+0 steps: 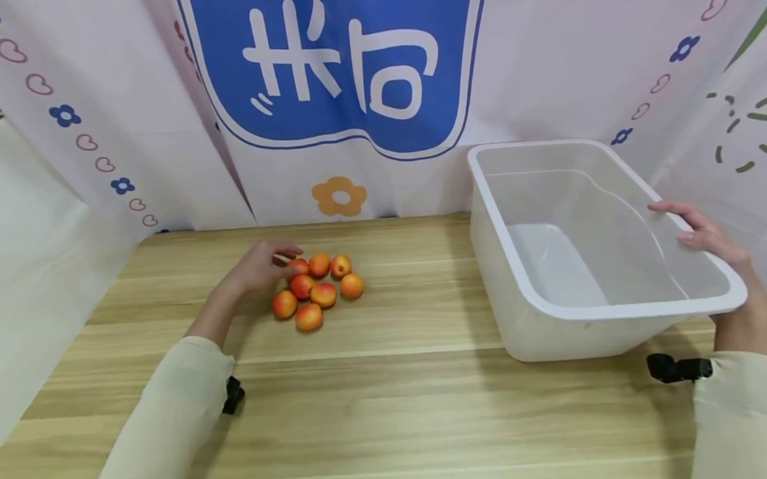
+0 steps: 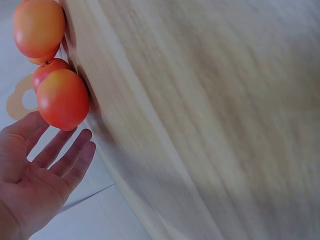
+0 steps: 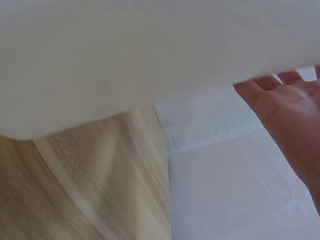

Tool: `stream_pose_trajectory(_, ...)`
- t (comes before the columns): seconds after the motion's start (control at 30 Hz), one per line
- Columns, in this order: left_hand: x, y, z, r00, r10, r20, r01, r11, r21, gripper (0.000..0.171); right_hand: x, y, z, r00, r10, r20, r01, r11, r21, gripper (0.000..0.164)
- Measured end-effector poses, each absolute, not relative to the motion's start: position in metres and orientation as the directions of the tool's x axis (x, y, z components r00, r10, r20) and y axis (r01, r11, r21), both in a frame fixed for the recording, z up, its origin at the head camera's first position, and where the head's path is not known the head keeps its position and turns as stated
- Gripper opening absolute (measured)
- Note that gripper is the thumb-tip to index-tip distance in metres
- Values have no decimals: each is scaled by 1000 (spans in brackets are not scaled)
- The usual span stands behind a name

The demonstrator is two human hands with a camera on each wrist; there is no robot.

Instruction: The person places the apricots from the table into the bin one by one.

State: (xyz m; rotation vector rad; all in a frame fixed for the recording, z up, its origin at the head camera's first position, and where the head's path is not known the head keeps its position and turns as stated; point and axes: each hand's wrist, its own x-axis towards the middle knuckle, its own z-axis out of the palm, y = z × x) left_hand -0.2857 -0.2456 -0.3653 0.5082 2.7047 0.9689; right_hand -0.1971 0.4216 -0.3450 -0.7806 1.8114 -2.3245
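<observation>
Several orange-red apricots (image 1: 323, 295) lie in a loose cluster on the wooden table, left of centre. My left hand (image 1: 261, 266) is at the cluster's far left, thumb and fingers beside the outermost apricot. In the left wrist view, the fingers (image 2: 75, 159) are spread and loosely bent, right by an apricot (image 2: 63, 100) with a red blush. At the right stands a big white plastic bin (image 1: 511, 262), nothing inside it. My right hand (image 1: 715, 240) grips its right rim, the thumb over the edge. The right wrist view shows the bin's wall (image 3: 125, 60) covering part of those fingers.
The wood-grain table (image 1: 379, 413) ends at a white printed cloth backdrop (image 1: 419, 183) with a blue sign and flowers. White cloth (image 1: 28, 287) hangs at the left side too. Each sleeve carries a small black wrist device (image 1: 233, 396).
</observation>
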Motion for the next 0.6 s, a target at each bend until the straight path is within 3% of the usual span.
stream_pose_trajectory(0.6, -285, -247, -367, -905, 419, -72, 286, 727, 625, 39, -211, 427, -346, -777, -471, 417, -328, -263, -907, 77)
